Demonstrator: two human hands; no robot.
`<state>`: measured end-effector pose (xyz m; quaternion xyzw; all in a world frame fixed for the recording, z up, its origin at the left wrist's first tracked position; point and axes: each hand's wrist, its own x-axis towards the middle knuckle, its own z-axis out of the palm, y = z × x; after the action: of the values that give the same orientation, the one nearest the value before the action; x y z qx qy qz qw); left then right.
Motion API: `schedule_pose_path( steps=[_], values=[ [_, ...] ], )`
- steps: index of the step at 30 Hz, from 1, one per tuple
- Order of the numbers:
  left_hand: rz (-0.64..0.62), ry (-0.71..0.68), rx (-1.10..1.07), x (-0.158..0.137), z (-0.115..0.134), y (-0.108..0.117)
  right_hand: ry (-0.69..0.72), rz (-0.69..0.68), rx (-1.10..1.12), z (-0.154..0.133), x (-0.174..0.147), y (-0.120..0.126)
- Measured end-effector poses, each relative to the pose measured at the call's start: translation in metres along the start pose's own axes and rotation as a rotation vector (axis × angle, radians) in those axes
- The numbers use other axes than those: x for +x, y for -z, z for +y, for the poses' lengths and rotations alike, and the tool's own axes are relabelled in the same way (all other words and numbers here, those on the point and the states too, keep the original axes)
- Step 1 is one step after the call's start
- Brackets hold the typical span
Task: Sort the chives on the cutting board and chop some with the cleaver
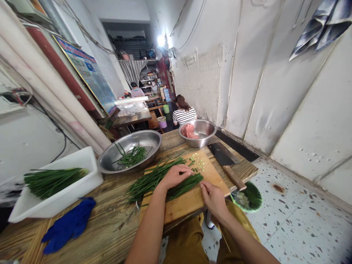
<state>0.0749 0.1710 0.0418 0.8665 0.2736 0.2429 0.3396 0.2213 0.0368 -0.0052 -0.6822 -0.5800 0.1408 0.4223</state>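
A bundle of garlic chives (184,184) lies across a wooden cutting board (176,212), with more loose chives (148,179) behind and to its left. My left hand (176,177) rests over the bundle, its fingers bent around the stalks. At the bundle's right end, my right hand (213,197) has its fingertips pinched together against the stalk ends. What exactly sits between them is partly hidden. Below that hand hangs a thin yellowish strand (224,236). Small chopped pieces (198,161) are scattered at the board's far side. A cleaver (224,156) lies right of the board.
A steel basin (158,141) holds cut chives; another steel bowl (211,129) contains pink cloth-like material. On the left stand a white tub (62,200) of chives and a blue glove (70,223). A green basket (257,200) sits below the table's right edge. Two people are farther back.
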Motion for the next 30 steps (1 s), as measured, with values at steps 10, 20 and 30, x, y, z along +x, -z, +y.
schedule_pose_path(
  steps=[10, 20, 30],
  values=[
    [0.258, 0.186, 0.549, 0.012, -0.015, -0.016, 0.011, -0.007, -0.028, -0.001, 0.001, 0.0],
    [0.159, 0.134, 0.65, 0.015, -0.01, -0.022, 0.024, -0.005, -0.031, 0.0, 0.002, -0.001],
    [0.25, 0.107, 0.329, 0.015, -0.013, -0.022, 0.018, -0.004, -0.044, -0.001, 0.002, 0.0]
  ],
)
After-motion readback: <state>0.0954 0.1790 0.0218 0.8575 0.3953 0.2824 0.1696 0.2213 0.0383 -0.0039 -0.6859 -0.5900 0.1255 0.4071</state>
